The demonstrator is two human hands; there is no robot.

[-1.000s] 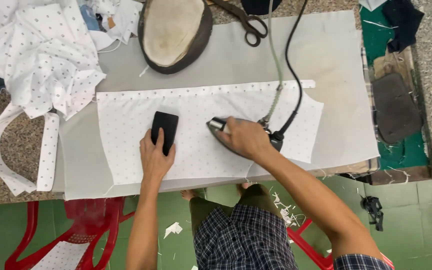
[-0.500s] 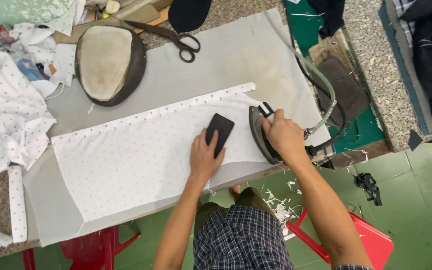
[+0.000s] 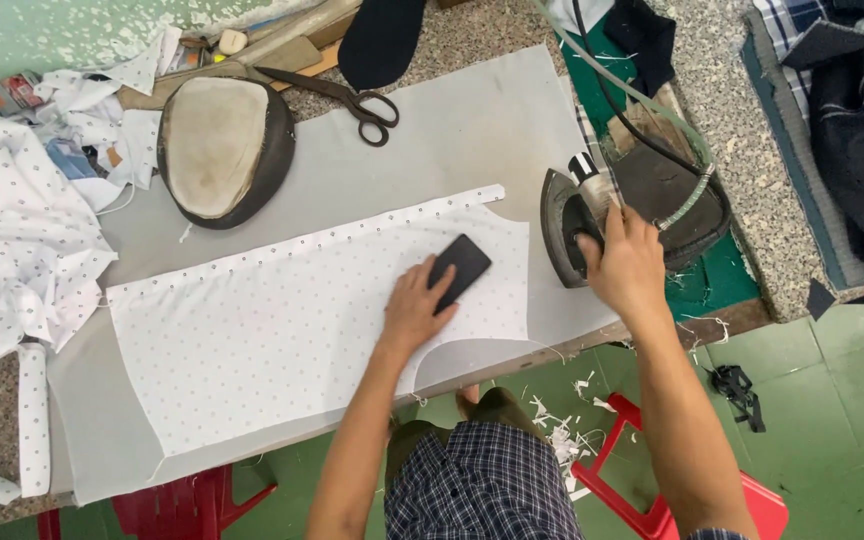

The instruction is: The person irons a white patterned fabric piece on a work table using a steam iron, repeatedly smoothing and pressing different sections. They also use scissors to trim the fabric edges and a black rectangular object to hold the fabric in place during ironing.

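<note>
My right hand (image 3: 628, 268) has carried the iron (image 3: 574, 222) off the cloth since half a second ago; back then it stood at the cloth's right end, and now it sits clear of it on the grey pad (image 3: 452, 130), close to the pad's right edge, just beside the dark iron rest (image 3: 682, 215). My fingers are closed around the iron's handle, and the hose and cord (image 3: 652, 105) run up and away from it. My left hand (image 3: 414, 310) is where it was, lying on the white dotted cloth (image 3: 282, 330) with the fingers spread only a little, their tips on a small black block (image 3: 459, 271) that lies flat on the cloth near its right end. The cloth is spread smooth along the pad, one straight edge toward the back and a curved cut at the right. Behind it lies an oval pressing cushion (image 3: 224, 150), and next to that a pair of scissors (image 3: 352, 100). A heap of the same dotted fabric (image 3: 12, 230) is piled at the left. Below the table edge I see my checked shorts (image 3: 482, 480) and a red plastic stool (image 3: 682, 500) on the green floor.
</note>
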